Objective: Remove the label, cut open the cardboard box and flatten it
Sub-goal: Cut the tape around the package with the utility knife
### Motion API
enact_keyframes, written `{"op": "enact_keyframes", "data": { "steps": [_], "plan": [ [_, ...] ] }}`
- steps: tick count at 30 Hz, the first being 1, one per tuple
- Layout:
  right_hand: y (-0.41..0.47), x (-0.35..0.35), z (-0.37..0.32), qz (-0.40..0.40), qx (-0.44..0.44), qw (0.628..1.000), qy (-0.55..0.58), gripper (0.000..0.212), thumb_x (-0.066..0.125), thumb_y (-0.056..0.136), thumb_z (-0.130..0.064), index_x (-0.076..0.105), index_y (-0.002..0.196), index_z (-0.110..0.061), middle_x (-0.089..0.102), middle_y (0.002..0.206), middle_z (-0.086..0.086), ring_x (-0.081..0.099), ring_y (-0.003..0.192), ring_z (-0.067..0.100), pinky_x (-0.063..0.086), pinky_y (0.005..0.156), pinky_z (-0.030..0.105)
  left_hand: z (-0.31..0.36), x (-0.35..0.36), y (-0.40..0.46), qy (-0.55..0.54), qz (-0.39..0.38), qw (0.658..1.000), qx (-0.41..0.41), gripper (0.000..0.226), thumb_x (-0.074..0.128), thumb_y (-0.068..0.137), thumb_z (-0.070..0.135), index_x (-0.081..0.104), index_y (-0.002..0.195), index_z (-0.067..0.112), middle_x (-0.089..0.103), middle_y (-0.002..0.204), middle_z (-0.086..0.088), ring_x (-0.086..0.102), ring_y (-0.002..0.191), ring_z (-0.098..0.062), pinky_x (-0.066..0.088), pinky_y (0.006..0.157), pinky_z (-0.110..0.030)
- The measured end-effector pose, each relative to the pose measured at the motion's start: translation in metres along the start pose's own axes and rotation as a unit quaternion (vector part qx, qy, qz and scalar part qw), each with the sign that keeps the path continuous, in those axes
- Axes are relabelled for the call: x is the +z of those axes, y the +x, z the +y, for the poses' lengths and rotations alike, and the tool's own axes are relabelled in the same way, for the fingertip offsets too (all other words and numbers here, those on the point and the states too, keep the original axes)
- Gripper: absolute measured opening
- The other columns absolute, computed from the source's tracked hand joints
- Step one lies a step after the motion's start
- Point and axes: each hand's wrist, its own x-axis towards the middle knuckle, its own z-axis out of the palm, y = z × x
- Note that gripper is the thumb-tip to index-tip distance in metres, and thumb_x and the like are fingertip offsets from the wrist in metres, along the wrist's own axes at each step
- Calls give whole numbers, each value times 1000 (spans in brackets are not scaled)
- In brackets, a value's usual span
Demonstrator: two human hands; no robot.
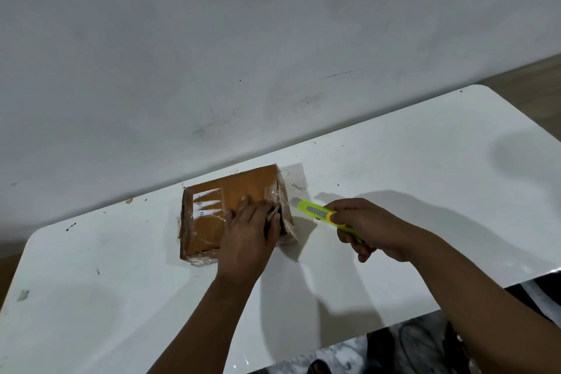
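Observation:
A brown cardboard box wrapped in clear tape lies on the white table, close to the wall. A white label sits on its top face near the left end. My left hand lies on the box's right part, its thumb hooked over the torn right edge. My right hand grips a yellow-green utility knife just right of the box, the blade end pointing at the box's right side. The blade tip stands a little apart from the cardboard.
A grey-white wall rises directly behind the table. The table's front edge runs diagonally at the lower right, with a marbled floor below it. Small dark specks and scraps dot the tabletop.

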Motion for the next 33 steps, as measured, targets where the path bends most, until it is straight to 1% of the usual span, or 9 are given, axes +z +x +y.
{"op": "enact_keyframes", "data": {
  "steps": [3,6,8,13,18,24,33],
  "plan": [
    [5,0,-4,43,-8,999,23,22,46,98,-20,64,110,-21,48,65,5,35,43,19,42,49,26,-3,6,-1,1,13,1000,3,44,41,99,40,70,115,11,72,117,-12,57,129,-39,43,104,-61],
    [15,12,-11,80,-20,996,34,23,44,96,-18,62,110,-17,48,66,5,35,42,19,43,49,26,-5,10,0,6,17,1000,7,44,40,100,39,70,115,11,71,116,-12,56,129,-39,41,106,-59],
    [20,21,-16,81,-27,996,31,23,42,95,-18,61,108,-16,48,68,6,35,41,18,44,49,27,-6,11,0,5,11,1000,4,44,38,101,40,68,117,11,70,118,-12,54,131,-39,39,107,-59],
    [27,34,-17,80,-32,996,28,23,41,95,-18,60,107,-24,48,70,7,36,38,16,47,50,30,-4,9,0,3,18,1000,9,40,39,101,36,67,114,11,70,117,-13,55,130,-40,40,105,-59],
    [29,37,-13,87,-33,995,32,24,41,96,-20,60,108,-25,47,71,7,36,39,15,49,50,30,-2,8,-2,-3,18,1000,2,40,40,100,36,68,115,11,70,117,-14,56,129,-41,42,103,-62],
    [30,43,-11,78,-32,996,38,24,41,96,-20,62,103,-26,44,72,9,34,37,16,50,52,32,-5,10,-1,-8,15,1000,2,38,40,100,36,66,116,12,68,118,-13,54,131,-41,42,103,-60],
    [21,49,-10,77,-48,995,42,25,41,96,-18,62,101,-30,38,72,10,30,43,17,50,50,32,-4,10,-1,-5,26,1000,8,38,41,99,34,68,113,11,71,114,-13,58,127,-41,44,101,-62]
  ]
}}
